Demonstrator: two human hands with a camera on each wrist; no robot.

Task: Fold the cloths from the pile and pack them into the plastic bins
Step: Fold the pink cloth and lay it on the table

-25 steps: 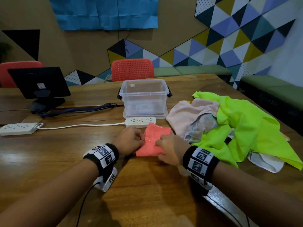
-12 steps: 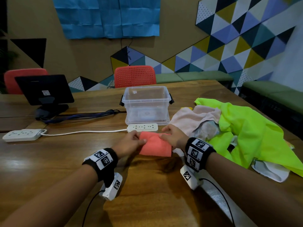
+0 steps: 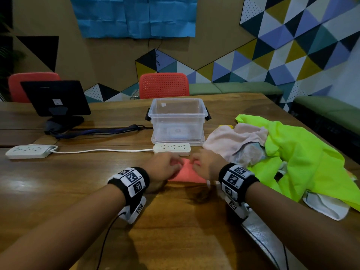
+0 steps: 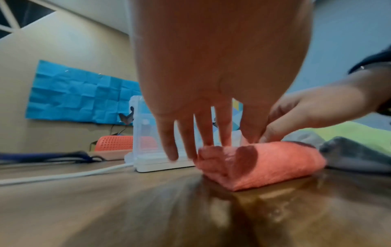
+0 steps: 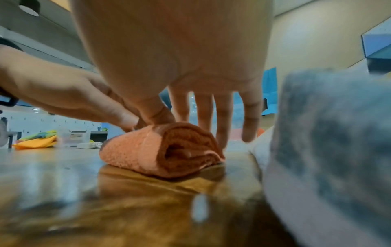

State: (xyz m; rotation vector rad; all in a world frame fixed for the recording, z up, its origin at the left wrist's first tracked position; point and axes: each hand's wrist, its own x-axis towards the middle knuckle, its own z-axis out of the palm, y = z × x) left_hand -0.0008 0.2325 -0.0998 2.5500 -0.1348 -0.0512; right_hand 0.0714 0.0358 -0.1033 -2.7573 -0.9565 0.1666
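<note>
— Where are we with the coral cloth (image 3: 185, 175)?

— We have it folded into a thick little bundle on the desk (image 3: 175, 230), just in front of the white power strip (image 3: 171, 149), with the clear plastic bin (image 3: 177, 121) right behind that. From the right wrist view the end shows several layers lapped over one another, so we judge the folding of this piece to be about done.

— And our hands?

— Our left hand (image 3: 163, 168) and right hand (image 3: 207, 165) sit at the two far corners of the bundle. The fingers (image 4: 203, 130) of the left are fairly straight and pointing down, tips touching the cloth's top edge, with the thumb close by. The right fingers (image 5: 224, 120) reach down behind the bundle while the thumb rests on top. Whether either hand is already pinching the cloth or only pressing it flat, we cannot tell; the tips are blurred.

— So what comes next?

— We think the lift into the bin. That calls for a grip from both ends so the layers don't spring open, then carrying it over the power strip and lowering it flat onto the bin's floor, which looks bare. After that, the pile (image 3: 272, 152) on our right, with its pink cloth (image 3: 233, 139) and neon yellow-green cloth (image 3: 302, 152), is waiting.
</note>
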